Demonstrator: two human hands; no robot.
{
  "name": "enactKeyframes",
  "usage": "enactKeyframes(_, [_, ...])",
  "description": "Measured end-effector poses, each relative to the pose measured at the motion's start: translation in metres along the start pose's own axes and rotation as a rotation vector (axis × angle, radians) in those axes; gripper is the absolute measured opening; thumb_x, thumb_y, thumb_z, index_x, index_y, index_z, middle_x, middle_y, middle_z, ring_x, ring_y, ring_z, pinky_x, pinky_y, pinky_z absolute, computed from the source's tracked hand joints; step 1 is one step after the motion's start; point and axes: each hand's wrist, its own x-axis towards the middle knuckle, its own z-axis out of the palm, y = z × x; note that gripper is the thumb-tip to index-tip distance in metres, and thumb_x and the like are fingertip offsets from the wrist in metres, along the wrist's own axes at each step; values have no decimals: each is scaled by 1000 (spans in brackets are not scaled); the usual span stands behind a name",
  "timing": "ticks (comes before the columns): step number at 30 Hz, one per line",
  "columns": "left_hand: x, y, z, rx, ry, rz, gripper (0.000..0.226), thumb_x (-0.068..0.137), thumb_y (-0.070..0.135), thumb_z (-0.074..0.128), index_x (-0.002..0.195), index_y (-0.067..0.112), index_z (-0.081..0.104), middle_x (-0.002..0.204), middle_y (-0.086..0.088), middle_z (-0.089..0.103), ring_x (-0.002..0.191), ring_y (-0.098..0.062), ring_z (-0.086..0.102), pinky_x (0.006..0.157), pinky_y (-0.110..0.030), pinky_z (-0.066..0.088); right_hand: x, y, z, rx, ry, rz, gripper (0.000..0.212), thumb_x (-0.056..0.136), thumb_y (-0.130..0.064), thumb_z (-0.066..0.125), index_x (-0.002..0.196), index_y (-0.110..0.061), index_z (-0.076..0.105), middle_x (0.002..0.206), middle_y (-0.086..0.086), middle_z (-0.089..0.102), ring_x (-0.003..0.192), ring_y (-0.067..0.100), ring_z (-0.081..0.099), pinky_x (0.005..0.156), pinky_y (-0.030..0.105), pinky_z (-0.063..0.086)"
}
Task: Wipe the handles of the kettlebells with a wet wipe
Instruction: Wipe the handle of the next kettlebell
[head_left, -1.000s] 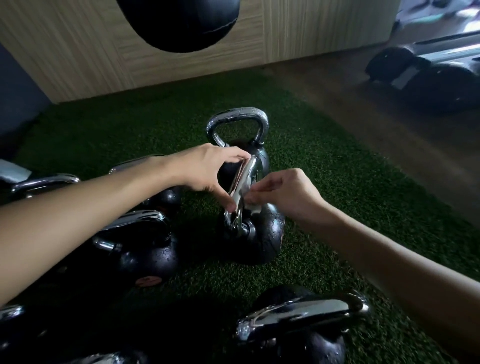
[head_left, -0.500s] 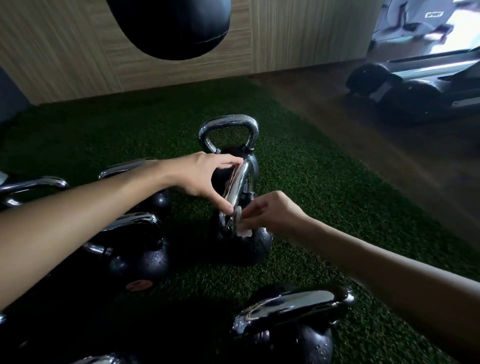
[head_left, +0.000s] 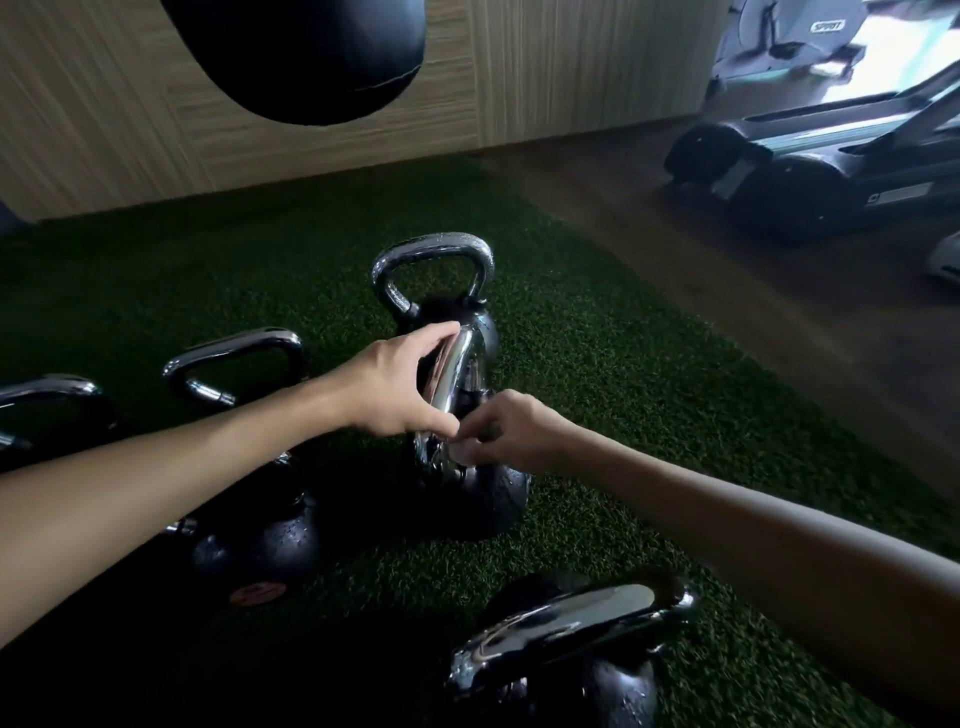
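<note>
The kettlebell (head_left: 470, 499) being cleaned sits on the green turf (head_left: 597, 374) directly under both hands, and its chrome handle (head_left: 451, 387) runs away from the person, near end low, far end high. The right hand (head_left: 511, 431) is at the near, lower end, fingertips pinched shut on a small pale wet wipe (head_left: 460, 453) pressed against the metal. The left hand (head_left: 397, 387) is half closed around the handle from the left, thumb near the wipe and fingers over the top, steadying it. The wipe's likely path is up along the bar, away from the right hand. Other kettlebells stand close: one just beyond (head_left: 441, 280), several left of the left hand (head_left: 244, 364), one nearer the person (head_left: 571, 639). Behind are a wood-panelled wall (head_left: 104, 130), a hanging black bag (head_left: 311, 57) and a treadmill (head_left: 831, 171)
</note>
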Motion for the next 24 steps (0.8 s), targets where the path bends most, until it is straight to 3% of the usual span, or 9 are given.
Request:
enactKeyframes(5, [2,-10,-2,-57,-14,1,119,67,27,91,160,43,19,165,2,32,151,-7,26,109,-20,24,7,8,-1,-126,-36,-89,27,87,-32,79,114,-31,79,89,-20,73,67,-15,58,63,5,39])
enactKeyframes(8, [4,-20,-3,-93,-35,10,124,52,47,89,156,53,20,165,5,31,151,-8,27,116,-29,26,14,8,3,-110,0,-116,26,85,-25,81,111,-26,80,100,-8,79,73,-6,62,67,4,39])
enactKeyframes(10, [6,-25,-4,-116,-33,29,125,45,56,85,154,55,22,165,6,32,151,-7,27,119,-33,27,19,5,5,-99,-5,-121,27,85,-19,81,111,-22,80,99,-4,79,64,-9,57,63,2,37])
enactKeyframes(15, [7,-39,-13,-129,-57,74,124,45,60,85,154,53,26,164,10,32,150,-2,26,117,-34,27,17,4,7,211,-42,-133,25,87,-16,80,112,-11,79,82,-9,73,59,-15,56,61,2,40])
enactKeyframes(18, [6,-48,-17,-147,-78,73,122,48,61,86,153,55,26,163,14,32,150,0,26,122,-39,23,21,5,13,126,-25,-132,27,85,-22,82,111,-16,80,86,-7,76,59,-11,57,59,4,39])
enactKeyframes(20, [6,-52,-17,-160,-80,87,121,50,60,86,154,53,26,163,17,32,149,0,27,123,-40,23,24,4,16,80,-7,-127,25,85,-24,82,109,-18,81,89,-7,77,65,-7,60,64,6,42])
enactKeyframes(24, [7,-53,-15,-187,-81,136,123,50,60,85,157,45,27,163,19,30,147,2,27,118,-28,22,26,-3,19,404,0,-63,16,85,-20,82,101,-16,81,85,-5,78,76,-1,67,78,18,55])
